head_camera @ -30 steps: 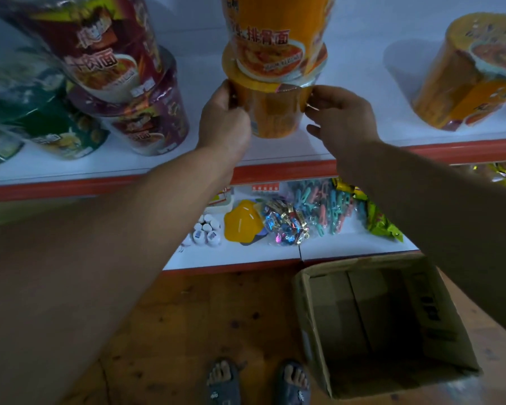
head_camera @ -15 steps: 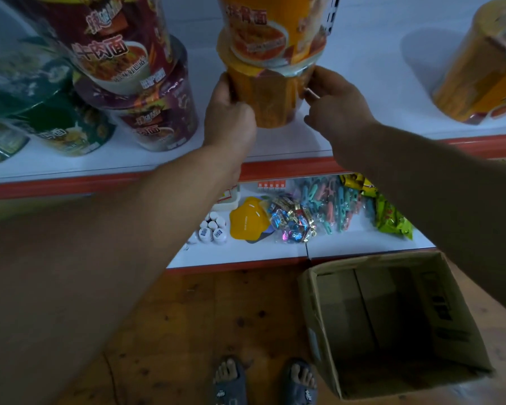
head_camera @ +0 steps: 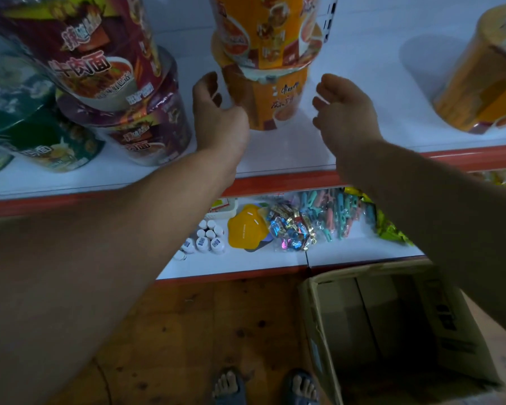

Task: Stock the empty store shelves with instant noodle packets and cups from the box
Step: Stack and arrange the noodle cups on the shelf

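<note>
Two orange noodle cups stand stacked on the white shelf (head_camera: 275, 153): the lower cup (head_camera: 270, 97) and the upper cup (head_camera: 263, 30) on its lid. My left hand (head_camera: 216, 121) hovers just left of the lower cup, fingers loosely curled, holding nothing. My right hand (head_camera: 345, 112) is off to the cup's right with a clear gap, fingers relaxed and empty. The cardboard box (head_camera: 392, 331) sits open on the floor at the lower right; its inside looks empty.
Stacked maroon noodle cups (head_camera: 120, 92) and green cups (head_camera: 53, 141) fill the shelf's left. Another orange cup (head_camera: 479, 83) stands far right. The lower shelf holds small white bottles (head_camera: 205, 241), a yellow item (head_camera: 246, 229), foil sweets and pastel clips (head_camera: 333, 211). Wooden floor below.
Both hands have let go of the lower orange cup and drawn back from it. The stacked cups now stand farther back on the shelf.
</note>
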